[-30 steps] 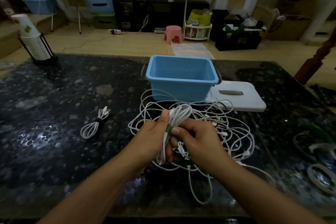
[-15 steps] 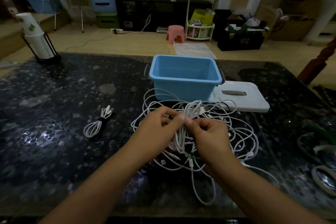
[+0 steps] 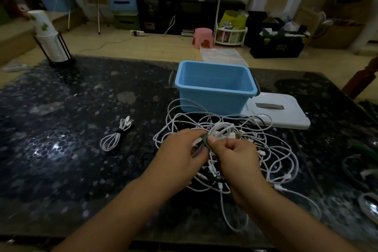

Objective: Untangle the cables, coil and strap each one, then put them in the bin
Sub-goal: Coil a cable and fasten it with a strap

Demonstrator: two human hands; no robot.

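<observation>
A heap of tangled white cables (image 3: 263, 149) lies on the dark table in front of the blue bin (image 3: 214, 90), which holds nothing I can see. My left hand (image 3: 180, 155) grips a coiled white cable (image 3: 222, 131) lifted above the heap. My right hand (image 3: 235, 157) pinches a dark green strap (image 3: 205, 141) at the middle of that coil. One coiled cable with a dark strap (image 3: 116, 135) lies apart to the left.
The bin's white lid (image 3: 282, 112) lies flat right of the bin. A stack of paper cups in a black holder (image 3: 52, 41) stands at the table's far left corner. More straps and loops (image 3: 366, 172) lie at the right edge.
The coil has turned from upright to lying sideways between my hands. My right hand now pinches the green strap near the coil's middle, and both hands sit a little closer together.
</observation>
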